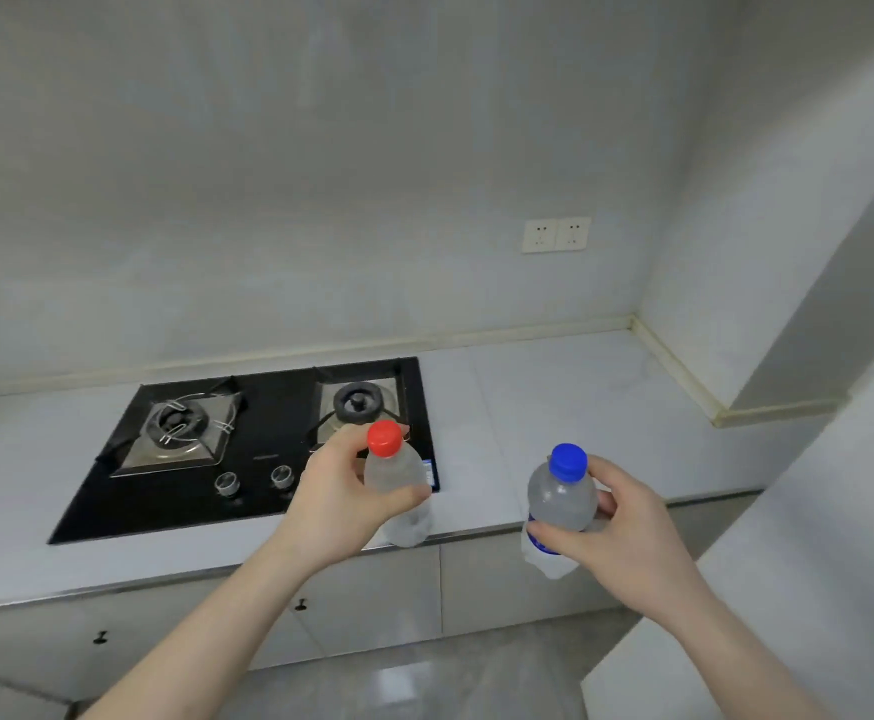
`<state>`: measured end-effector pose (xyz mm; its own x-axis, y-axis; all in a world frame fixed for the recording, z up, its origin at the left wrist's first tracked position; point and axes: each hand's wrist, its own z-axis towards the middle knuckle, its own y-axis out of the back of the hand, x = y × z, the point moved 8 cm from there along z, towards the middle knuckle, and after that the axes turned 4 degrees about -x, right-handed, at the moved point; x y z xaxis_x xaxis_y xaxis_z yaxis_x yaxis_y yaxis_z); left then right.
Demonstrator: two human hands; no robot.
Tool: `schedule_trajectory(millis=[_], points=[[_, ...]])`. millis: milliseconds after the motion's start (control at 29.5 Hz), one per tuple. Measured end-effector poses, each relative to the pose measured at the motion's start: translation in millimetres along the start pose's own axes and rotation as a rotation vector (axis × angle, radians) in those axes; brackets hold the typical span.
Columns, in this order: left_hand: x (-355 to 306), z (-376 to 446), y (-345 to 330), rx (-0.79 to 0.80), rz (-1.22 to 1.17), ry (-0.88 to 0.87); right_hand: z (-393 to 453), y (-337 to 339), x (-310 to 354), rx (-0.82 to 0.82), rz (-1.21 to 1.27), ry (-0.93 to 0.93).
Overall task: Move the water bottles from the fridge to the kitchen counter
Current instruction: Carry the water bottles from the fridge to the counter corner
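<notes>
While both bottles are out of the fridge, which is nowhere in view, neither stands on the kitchen counter (580,407) yet, so the carrying looks nearly done and the setting down is what remains. The left hand (341,501) reaches forward with its fingers and thumb curled round the shoulder of the red-capped bottle (395,485), held upright just over the counter's front edge, at the near right corner of the gas hob (247,444). To the right of the hob, the right hand (616,532) wraps its fingers round the body of the blue-capped bottle (562,504), thumb across the front, and that bottle hangs in front of the counter's edge, tilted slightly. Both forearms stretch out from the lower edge of the view towards the bare stretch of counter right of the hob, the likely landing place.
</notes>
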<state>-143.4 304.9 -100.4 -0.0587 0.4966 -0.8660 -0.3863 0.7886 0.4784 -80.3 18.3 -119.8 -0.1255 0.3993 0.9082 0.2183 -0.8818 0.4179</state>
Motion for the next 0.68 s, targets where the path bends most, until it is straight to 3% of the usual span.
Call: schedule_trajectory(millis=[271,339,407,678], points=[[72.6,-74.4,154.9,-0.19,0.052,0.107,-12.8,-154.5,75.7,0.226,0.009,0.133],[103.4,-109.5,215.6,-0.282,0.04,0.159,-26.8,-219.4,108.0,0.308,-0.002,0.209],[113.1,-115.3,225.2,-0.28,0.039,0.18,-30.6,-232.1,115.6,0.327,0.004,0.213],[182.0,-194.9,364.4,-0.512,0.062,0.302,-74.4,-396.2,195.1,0.535,0.01,0.342]])
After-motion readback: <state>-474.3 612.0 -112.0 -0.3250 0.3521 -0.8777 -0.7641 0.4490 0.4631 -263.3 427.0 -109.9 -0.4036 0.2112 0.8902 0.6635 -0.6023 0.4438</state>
